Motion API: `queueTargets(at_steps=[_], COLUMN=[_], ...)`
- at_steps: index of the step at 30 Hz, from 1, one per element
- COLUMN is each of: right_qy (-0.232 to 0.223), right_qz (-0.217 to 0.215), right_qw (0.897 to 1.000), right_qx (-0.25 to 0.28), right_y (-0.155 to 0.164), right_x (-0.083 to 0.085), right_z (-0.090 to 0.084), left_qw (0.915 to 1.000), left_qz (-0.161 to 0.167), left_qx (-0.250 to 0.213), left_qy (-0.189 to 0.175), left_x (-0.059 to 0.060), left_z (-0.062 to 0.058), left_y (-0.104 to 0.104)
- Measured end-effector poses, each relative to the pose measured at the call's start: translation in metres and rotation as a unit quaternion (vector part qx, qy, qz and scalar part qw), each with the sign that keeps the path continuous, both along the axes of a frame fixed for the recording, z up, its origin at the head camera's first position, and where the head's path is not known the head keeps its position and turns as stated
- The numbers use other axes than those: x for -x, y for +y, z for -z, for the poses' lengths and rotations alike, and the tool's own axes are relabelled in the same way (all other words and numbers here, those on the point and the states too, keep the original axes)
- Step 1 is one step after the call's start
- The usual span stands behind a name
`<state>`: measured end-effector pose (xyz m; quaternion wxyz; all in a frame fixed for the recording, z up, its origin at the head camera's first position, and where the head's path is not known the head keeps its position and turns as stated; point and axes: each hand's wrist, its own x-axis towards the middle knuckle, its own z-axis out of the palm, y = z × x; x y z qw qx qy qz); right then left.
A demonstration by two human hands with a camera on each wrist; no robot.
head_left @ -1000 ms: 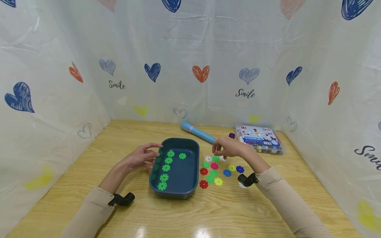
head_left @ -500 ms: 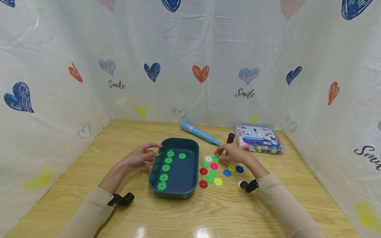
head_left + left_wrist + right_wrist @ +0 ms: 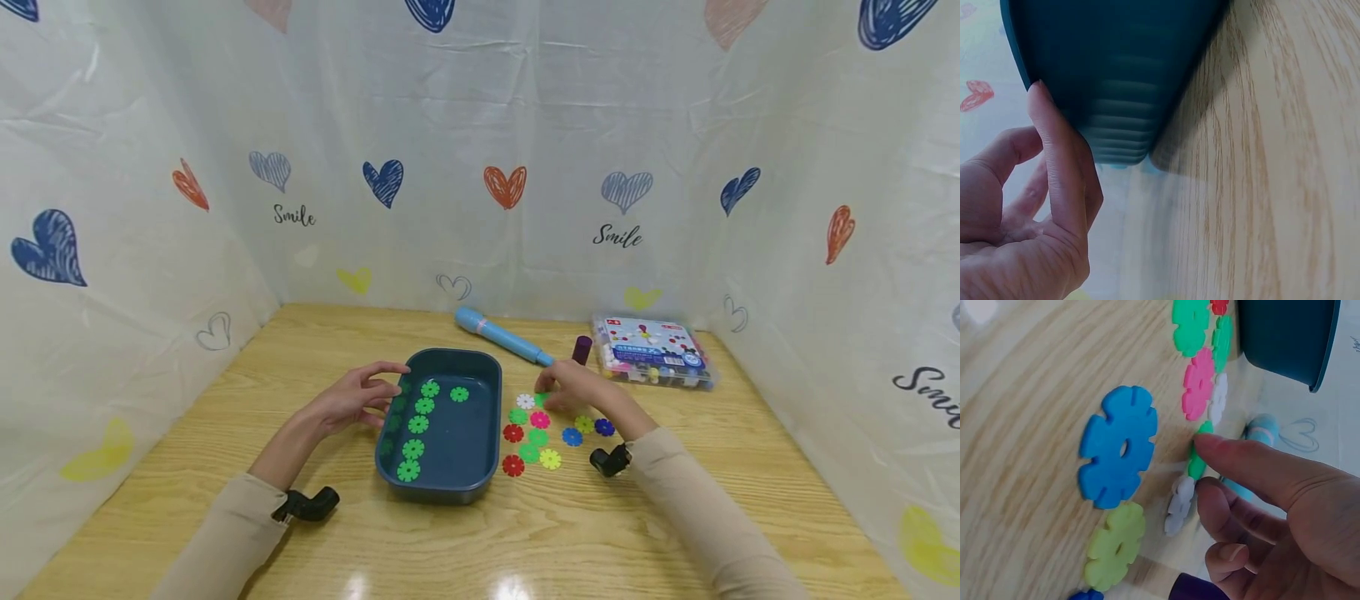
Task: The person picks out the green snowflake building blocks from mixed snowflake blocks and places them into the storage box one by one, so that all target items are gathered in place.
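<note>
— where the curtain shows writing, "smile" [image 3: 617, 237], in black script, once under a grey-blue heart, once at far left [image 3: 294, 216]; part of the same word at the right edge. anything legible on the box?

— clear plastic box [image 3: 652, 350] at the back right of the wooden table [image 3: 450, 550], blue label with small pictures, print too small to read. beside it a dark purple cap [image 3: 582, 347] and a light blue tube [image 3: 501, 335] lying flat, no readable marks.

— left hand?

— left hand [image 3: 352, 398] against the left rim of the dark teal tray [image 3: 480, 475], fingers loosely curved, one fingertip on the outer wall in the left wrist view [image 3: 1047, 125], gripping nothing. inside the tray, green snowflake discs [image 3: 418, 423] in a rough column, one more apart [image 3: 459, 393].

— right hand?

— right hand [image 3: 573, 389] down over the loose discs right of the tray, index fingertip on the edge of a green disc [image 3: 1197, 459], other fingers curled under; no pinch visible. just beside it a white disc [image 3: 526, 402], a pink disc [image 3: 540, 419], a blue disc [image 3: 1119, 447], a yellow-green disc [image 3: 1114, 547]. red ones [image 3: 513, 432] nearer the tray, all flat on the wood.
</note>
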<state>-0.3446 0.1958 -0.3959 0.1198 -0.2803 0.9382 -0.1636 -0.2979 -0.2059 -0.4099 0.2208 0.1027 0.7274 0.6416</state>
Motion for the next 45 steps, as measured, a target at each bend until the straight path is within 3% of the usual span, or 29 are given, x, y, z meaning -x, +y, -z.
queueTargets(at_steps=[9,20,26,35,45], right_qy=[-0.030,-0.034,-0.009,0.040,-0.016], right_qz=[0.013,0.019,0.010,-0.049,-0.031], right_qw=[0.999,0.999,1.000,0.998,0.999], right_qx=[-0.002,0.011,-0.003,-0.016,0.021], right_y=[-0.003,0.000,0.000,0.000,0.006], right_x=[0.004,0.007,0.005,0.001,0.001], right_z=[-0.003,-0.001,0.000,-0.008,-0.026], left_qw=[1.0000,1.0000,0.9999,0.9999,1.0000], left_qz=[-0.002,0.001,0.002,0.002,-0.004], left_qx=[0.004,0.007,0.010,0.013,0.007], left_qy=[0.000,0.005,0.006,0.007,0.005], left_x=[0.000,0.000,0.000,0.001,0.000], left_z=[0.000,-0.001,-0.001,0.001,0.000], left_y=[0.000,-0.001,0.000,0.001,0.001])
